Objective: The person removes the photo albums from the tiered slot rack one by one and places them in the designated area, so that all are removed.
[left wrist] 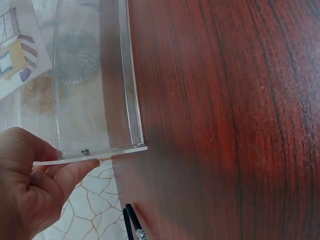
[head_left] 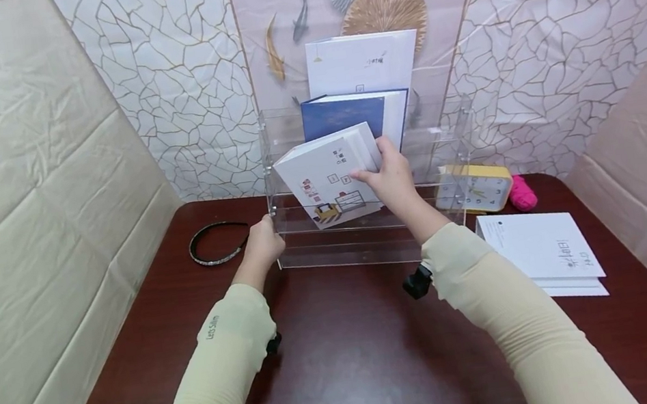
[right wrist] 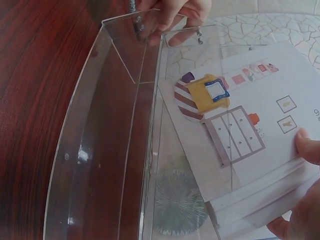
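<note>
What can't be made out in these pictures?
Head view: blue book, lower part hidden behind the illustrated book.
Head view: flat book, smallest lettering too small.
Left wrist view: headband, cut off by bottom edge.
Right wrist view: right hand, cut off by right edge.

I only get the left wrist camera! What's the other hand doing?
Observer: The right hand is holding a white book by its side, tilted.
Operator: Ooh. What's right behind that book?
Observer: A blue book, partly hidden by it.
Operator: And what's near the right end of the clear rack?
Observer: A yellow clock, partly seen through that end.
</note>
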Demonstrator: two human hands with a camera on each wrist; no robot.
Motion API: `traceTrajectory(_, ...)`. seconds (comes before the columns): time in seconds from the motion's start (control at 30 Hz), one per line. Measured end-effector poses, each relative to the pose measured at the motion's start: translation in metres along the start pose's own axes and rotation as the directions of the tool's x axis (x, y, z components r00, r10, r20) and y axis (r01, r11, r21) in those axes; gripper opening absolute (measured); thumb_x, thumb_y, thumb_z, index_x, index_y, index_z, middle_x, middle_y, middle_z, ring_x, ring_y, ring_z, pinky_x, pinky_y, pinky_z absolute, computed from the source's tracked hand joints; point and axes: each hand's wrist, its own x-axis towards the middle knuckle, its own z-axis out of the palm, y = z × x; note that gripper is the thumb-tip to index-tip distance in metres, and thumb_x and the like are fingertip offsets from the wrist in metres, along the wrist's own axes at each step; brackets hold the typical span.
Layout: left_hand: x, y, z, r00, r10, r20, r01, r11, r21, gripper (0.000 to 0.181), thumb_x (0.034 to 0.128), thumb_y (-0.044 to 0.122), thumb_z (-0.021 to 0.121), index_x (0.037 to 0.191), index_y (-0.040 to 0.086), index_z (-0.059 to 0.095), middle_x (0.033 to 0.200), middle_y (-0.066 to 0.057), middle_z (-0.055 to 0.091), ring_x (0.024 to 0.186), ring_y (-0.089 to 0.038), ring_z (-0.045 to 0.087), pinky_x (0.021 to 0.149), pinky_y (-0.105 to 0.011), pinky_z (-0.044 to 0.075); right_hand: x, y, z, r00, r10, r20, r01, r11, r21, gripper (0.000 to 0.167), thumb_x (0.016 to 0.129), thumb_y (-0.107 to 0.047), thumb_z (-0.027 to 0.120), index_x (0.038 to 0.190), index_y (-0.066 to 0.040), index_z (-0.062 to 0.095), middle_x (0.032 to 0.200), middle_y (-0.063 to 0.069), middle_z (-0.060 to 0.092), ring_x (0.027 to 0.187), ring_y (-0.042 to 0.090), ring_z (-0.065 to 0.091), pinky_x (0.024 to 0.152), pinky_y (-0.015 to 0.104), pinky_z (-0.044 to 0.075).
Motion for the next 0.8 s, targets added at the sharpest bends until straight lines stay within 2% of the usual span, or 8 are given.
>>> traceTrajectory(0.23, -0.001, 0.003, 0.004, 1.000, 0.000, 0.004, 0.000, 1.000, 0.021, 0.033, 0.0873, 0.000, 0.049, 0.120, -0.004, 0.047, 0.104, -0.021, 0.061, 0.092, -0.029, 0.060, 0.075, -0.042, 0.048, -0.003, 0.003, -0.005, 0.999, 0.011, -0.038, -0.009, 0.999, 0.054, 0.050, 0.074, -0.011, 0.080, 0.112, -0.001, 0.049, 0.107, 0.017, 0.061, 0.098, 0.030, 0.057, 0.084, 0.043, 0.044)
traceTrajectory(0.5, -0.001, 0.003, 0.002, 0.999, -0.017, 0.031, 0.017, 1.000, 0.009, 0.039, 0.0885, 0.000, 0.047, 0.127, -0.006, 0.043, 0.109, -0.023, 0.059, 0.094, -0.031, 0.060, 0.075, -0.042, 0.048, 0.008, -0.001, -0.026, 0.994, 0.010, -0.107, 0.011, 0.979, 0.202, 0.049, 0.073, -0.005, 0.079, 0.109, 0.001, 0.046, 0.104, 0.016, 0.062, 0.095, 0.026, 0.058, 0.084, 0.037, 0.046)
traceTrajectory(0.63, -0.001, 0.002, 0.001, 0.999, -0.014, 0.029, 0.014, 1.000, 0.023, 0.041, 0.0882, 0.001, 0.047, 0.128, -0.006, 0.042, 0.110, -0.023, 0.059, 0.096, -0.031, 0.059, 0.076, -0.042, 0.048, 0.014, -0.003, -0.041, 0.993, 0.034, -0.113, 0.001, 0.955, 0.298, 0.046, 0.077, -0.001, 0.075, 0.110, 0.000, 0.042, 0.106, 0.014, 0.060, 0.096, 0.023, 0.057, 0.084, 0.034, 0.046)
traceTrajectory(0.8, 0.000, 0.001, -0.001, 1.000, -0.012, 0.019, 0.012, 1.000, 0.025, 0.039, 0.0874, 0.001, 0.048, 0.125, -0.006, 0.043, 0.108, -0.023, 0.060, 0.097, -0.032, 0.059, 0.077, -0.043, 0.048, 0.019, -0.006, -0.054, 0.995, 0.061, -0.083, -0.029, 0.939, 0.343, 0.044, 0.081, -0.001, 0.071, 0.113, -0.003, 0.040, 0.111, 0.012, 0.058, 0.101, 0.021, 0.055, 0.088, 0.033, 0.044)
